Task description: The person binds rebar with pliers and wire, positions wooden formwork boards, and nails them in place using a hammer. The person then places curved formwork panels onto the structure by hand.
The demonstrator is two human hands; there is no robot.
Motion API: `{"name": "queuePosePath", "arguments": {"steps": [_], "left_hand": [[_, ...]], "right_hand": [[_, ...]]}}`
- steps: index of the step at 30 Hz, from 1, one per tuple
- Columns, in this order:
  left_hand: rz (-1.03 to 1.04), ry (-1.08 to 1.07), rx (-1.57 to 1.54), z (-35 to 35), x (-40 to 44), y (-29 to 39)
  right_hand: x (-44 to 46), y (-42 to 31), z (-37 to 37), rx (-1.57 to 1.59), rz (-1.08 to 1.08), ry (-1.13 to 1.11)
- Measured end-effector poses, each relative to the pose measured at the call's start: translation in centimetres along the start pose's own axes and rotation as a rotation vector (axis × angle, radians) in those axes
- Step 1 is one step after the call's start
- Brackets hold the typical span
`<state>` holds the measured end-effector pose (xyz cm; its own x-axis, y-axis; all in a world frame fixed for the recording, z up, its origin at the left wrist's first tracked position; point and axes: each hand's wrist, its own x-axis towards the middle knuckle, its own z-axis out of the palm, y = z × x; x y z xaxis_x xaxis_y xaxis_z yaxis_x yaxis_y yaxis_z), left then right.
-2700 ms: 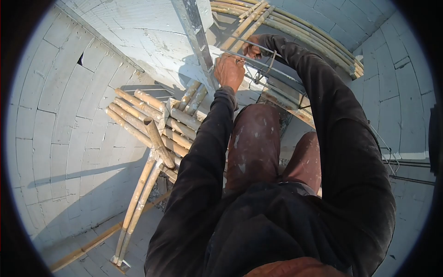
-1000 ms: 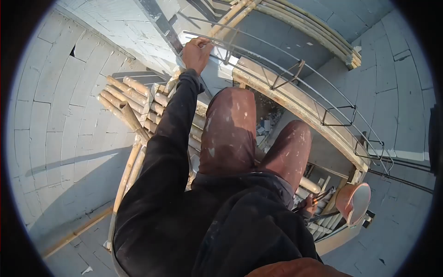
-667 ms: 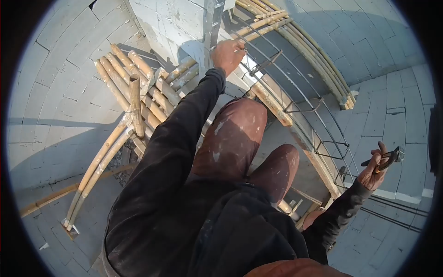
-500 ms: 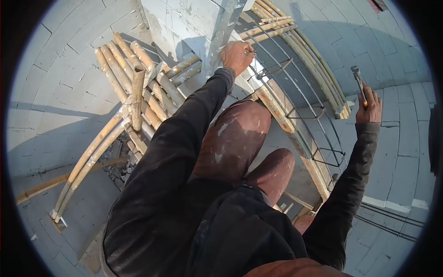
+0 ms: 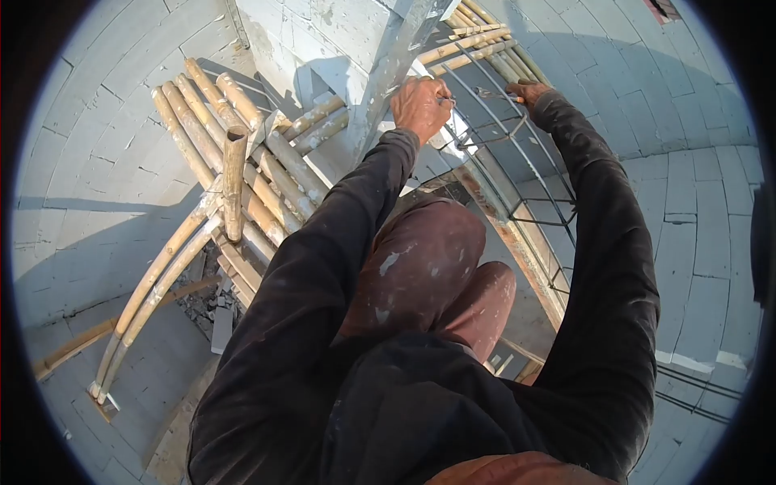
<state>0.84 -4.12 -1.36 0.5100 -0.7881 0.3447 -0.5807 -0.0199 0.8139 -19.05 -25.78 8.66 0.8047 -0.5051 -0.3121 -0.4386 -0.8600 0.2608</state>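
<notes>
My left hand [image 5: 420, 109] is closed beside the near end of the steel rebar cage [image 5: 511, 128], next to the grey upright post [image 5: 396, 77]. A thin metal piece shows at its fingertips; its kind is too small to make out. On the far side of the cage, my right hand [image 5: 531, 93] is closed round a slim metal hand tool [image 5: 495, 96]. The tool's head points left across the bars towards my left hand. The cage's long bars and cross ties lie along a timber board [image 5: 517, 242] in front of my knees.
Bamboo poles [image 5: 242, 174] stand bundled and lashed at left, with a short upright piece among them. More bamboo [image 5: 477, 36] lies behind the cage. Grey block walls [image 5: 630, 89] surround the spot, and rubble [image 5: 212, 299] lies low at left.
My right hand has swung inward from the far right with the tool, up to the rebar cage. My left hand has stayed nearly in place at the cage's end.
</notes>
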Motion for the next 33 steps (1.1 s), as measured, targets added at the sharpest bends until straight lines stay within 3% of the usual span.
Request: {"name": "queuePosePath", "arguments": {"steps": [4,5,8,10,14,16,20,22,25,26,28,29,33], "left_hand": [[-0.005,-0.019,-0.040,0.0,-0.1,0.0],[-0.004,-0.007,-0.040,-0.1,0.0,0.0],[-0.004,0.024,-0.019,-0.1,-0.1,0.2],[-0.025,-0.001,-0.048,-0.3,0.0,0.3],[-0.058,-0.039,-0.092,0.0,0.1,0.0],[-0.049,-0.030,-0.071,-0.3,0.1,0.3],[-0.001,0.042,-0.062,-0.2,-0.2,0.4],[0.003,0.040,-0.058,-0.1,-0.1,0.3],[0.012,0.046,-0.044,0.0,-0.2,0.2],[0.018,0.051,-0.032,0.0,-0.2,0.1],[-0.012,0.016,-0.044,-0.4,-0.1,0.4],[-0.036,-0.032,-0.053,-0.5,-0.2,0.4],[-0.007,-0.015,-0.053,-0.2,-0.1,0.0]], "right_hand": [[0.4,0.0,2.9,0.331,0.073,0.118],[0.4,-0.2,3.4,0.606,0.320,0.154],[-0.8,0.0,2.5,0.957,0.571,0.143],[-3.0,-0.3,1.0,1.413,0.411,0.544],[-6.7,0.8,-4.9,1.460,0.100,1.037],[-8.5,1.7,-8.2,1.346,0.035,1.194],[-10.6,4.6,-12.0,1.302,-0.078,1.225],[-10.8,3.7,-13.2,1.427,-0.022,1.009],[-8.6,4.6,-9.2,1.187,0.023,0.645],[-7.5,4.7,-7.1,1.039,0.047,0.529],[-5.4,1.2,-5.4,0.473,0.402,0.268],[-3.5,3.3,-1.6,0.108,0.128,0.342],[-1.2,-0.7,-0.2,0.074,0.126,0.124]]}}
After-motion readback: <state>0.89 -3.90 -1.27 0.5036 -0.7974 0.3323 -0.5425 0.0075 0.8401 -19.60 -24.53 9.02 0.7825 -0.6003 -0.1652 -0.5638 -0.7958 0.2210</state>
